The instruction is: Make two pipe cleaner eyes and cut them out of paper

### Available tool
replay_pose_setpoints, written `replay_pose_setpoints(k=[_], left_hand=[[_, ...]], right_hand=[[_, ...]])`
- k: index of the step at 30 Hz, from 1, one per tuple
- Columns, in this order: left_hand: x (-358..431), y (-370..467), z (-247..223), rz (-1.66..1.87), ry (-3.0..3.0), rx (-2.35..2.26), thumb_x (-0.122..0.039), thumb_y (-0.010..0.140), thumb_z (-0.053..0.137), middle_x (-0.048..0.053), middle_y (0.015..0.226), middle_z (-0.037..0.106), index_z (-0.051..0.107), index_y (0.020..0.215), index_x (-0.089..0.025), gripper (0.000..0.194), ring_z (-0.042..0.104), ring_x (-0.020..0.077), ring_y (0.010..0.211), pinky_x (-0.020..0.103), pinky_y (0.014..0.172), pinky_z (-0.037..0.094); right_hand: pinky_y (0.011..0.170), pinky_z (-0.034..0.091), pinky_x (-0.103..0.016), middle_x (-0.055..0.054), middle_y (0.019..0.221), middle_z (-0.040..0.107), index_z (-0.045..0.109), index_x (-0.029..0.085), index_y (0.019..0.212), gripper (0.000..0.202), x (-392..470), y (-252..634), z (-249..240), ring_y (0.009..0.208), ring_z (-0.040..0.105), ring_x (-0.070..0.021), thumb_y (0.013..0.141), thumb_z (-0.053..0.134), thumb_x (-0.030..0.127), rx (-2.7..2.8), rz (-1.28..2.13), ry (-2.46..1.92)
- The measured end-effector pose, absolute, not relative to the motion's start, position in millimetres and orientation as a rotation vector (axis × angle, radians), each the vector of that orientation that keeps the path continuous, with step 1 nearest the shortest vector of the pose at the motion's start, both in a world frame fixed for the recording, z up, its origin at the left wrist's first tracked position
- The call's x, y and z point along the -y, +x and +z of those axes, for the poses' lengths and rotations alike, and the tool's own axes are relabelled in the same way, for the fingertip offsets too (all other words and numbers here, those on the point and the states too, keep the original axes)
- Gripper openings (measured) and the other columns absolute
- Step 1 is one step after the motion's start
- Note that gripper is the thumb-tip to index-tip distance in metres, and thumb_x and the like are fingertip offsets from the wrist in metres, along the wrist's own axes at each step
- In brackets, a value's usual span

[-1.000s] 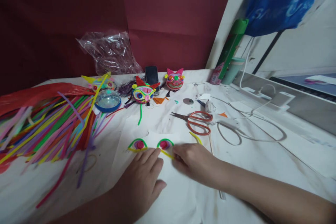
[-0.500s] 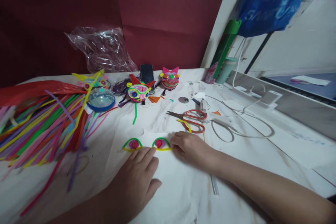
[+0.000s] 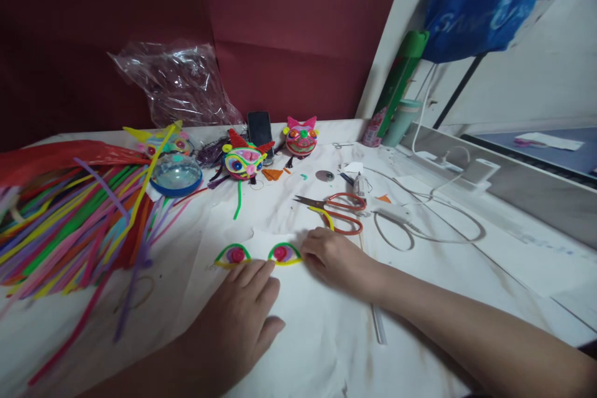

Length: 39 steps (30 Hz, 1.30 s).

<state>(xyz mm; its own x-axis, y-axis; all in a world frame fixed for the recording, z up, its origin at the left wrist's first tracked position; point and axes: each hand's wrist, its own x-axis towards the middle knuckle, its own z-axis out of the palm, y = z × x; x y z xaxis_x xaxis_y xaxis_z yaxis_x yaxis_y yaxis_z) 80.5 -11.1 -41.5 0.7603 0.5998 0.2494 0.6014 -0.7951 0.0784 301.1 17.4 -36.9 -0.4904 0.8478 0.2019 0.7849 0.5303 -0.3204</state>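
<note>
Two eye shapes made of pipe cleaners lie side by side on a white paper sheet (image 3: pixel 298 329). The left eye (image 3: pixel 233 255) and the right eye (image 3: pixel 285 254) each have a green upper edge, a yellow lower edge and a pink-red coil inside. My left hand (image 3: pixel 242 311) rests flat, its fingertips at the lower edges of both eyes. My right hand (image 3: pixel 333 261) is closed at the outer corner of the right eye, pinching the yellow pipe cleaner (image 3: pixel 326 216), whose loose end curves up behind the knuckles. The fingertips' exact hold is hidden.
Orange-handled scissors (image 3: pixel 342 202) and a white glue gun (image 3: pixel 389 210) with its cord lie beyond my right hand. Colourful pipe cleaners (image 3: pixel 79 224) fill the left. Behind stand small lion heads (image 3: pixel 301 137), a phone (image 3: pixel 260 129) and a blue-rimmed round container (image 3: pixel 176 175).
The yellow pipe cleaner's loose end has swung left and up over my right hand. Both hands keep nearly the same places; the whole view has shifted slightly.
</note>
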Motion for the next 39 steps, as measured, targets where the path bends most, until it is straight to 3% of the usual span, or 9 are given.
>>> replay_pose_setpoints(k=[19,39], left_hand=[[14,83,-35,-0.161,-2.955,1.081,-0.029,0.083,0.060,0.016,0.127,0.060,0.062,0.103,-0.014,0.025,0.054,0.0319,0.114,0.051,0.097,0.044],[16,81,-38,-0.082,-2.943,1.088,-0.037,0.086,0.058,0.018,0.133,0.055,0.060,0.108,-0.013,0.033,0.050,0.0340,0.118,0.051,0.098,0.040]], right_hand=[[0.067,0.037,-0.028,-0.005,0.077,0.056,0.062,0.015,0.076,0.021,-18,313,-25,0.075,0.049,-0.0164,0.093,0.049,0.013,2.778,0.112,-0.984],[0.068,0.040,-0.026,-0.006,0.080,0.058,0.064,0.015,0.079,0.018,-20,314,-36,0.075,0.053,-0.0157,0.088,0.050,0.007,2.689,0.207,-0.955]])
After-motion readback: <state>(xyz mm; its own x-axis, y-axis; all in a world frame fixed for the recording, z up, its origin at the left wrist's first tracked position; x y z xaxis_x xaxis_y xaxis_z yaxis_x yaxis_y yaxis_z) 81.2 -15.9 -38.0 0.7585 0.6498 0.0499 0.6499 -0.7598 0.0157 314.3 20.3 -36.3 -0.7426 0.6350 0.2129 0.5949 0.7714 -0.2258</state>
